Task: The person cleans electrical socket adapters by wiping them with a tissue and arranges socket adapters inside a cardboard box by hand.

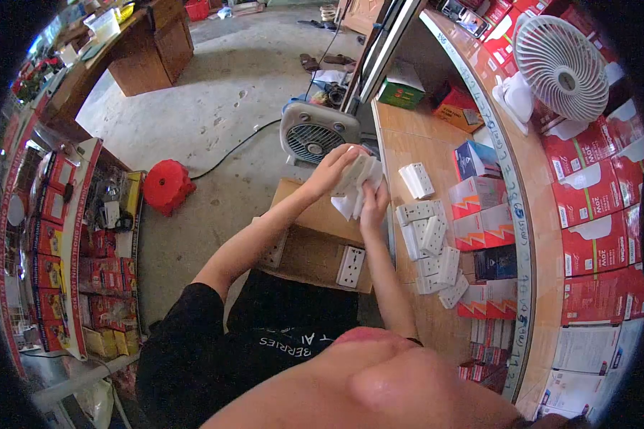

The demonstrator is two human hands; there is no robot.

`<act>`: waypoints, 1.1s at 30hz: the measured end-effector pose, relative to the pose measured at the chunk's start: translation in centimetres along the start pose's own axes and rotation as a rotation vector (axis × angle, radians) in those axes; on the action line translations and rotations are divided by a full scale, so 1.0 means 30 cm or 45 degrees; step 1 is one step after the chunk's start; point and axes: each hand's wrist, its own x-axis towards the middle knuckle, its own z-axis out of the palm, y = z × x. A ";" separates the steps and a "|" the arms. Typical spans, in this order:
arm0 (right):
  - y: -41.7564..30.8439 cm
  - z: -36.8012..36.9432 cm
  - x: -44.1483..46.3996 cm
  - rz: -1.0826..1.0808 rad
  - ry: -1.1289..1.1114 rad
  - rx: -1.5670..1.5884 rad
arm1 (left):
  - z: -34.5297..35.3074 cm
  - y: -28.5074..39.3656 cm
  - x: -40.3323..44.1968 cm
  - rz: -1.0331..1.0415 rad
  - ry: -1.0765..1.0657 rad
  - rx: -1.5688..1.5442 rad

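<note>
In front of my body, both hands are closed around a white bundle, which looks like a power strip (366, 170) with a thin white cloth or sheet (343, 206) hanging below it. My left hand (341, 169) grips the bundle from the left and top. Lower on the right side, my right hand (374, 204) has its fingers bent around it. Beneath them an open cardboard box (309, 256) sits near my lap, with a white multi-socket power strip (350, 267) inside its right end. Several more power strips (429, 236) lie piled on the wooden shelf to the right.
A grey box fan (315, 134) stands on the floor just beyond my hands. A red cable reel (167, 187) is at left, its black cord running toward the fan. Stacked boxes (483, 225) line the right shelf; a white fan (562, 68) stands above. Packed racks (75, 243) border the left.
</note>
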 end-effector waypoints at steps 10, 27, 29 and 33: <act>-0.004 0.010 -0.004 0.039 -0.201 -0.304 | -0.004 0.018 -0.002 -0.181 0.181 -0.370; 0.140 0.051 -0.015 0.261 -0.300 -0.013 | 0.007 -0.020 0.008 0.026 0.248 -0.101; 0.173 0.032 0.001 0.340 -0.384 -0.285 | -0.002 -0.043 0.014 0.111 0.075 -0.008; 0.174 0.025 0.000 0.489 -0.541 -0.219 | 0.017 -0.025 0.000 0.290 0.060 0.291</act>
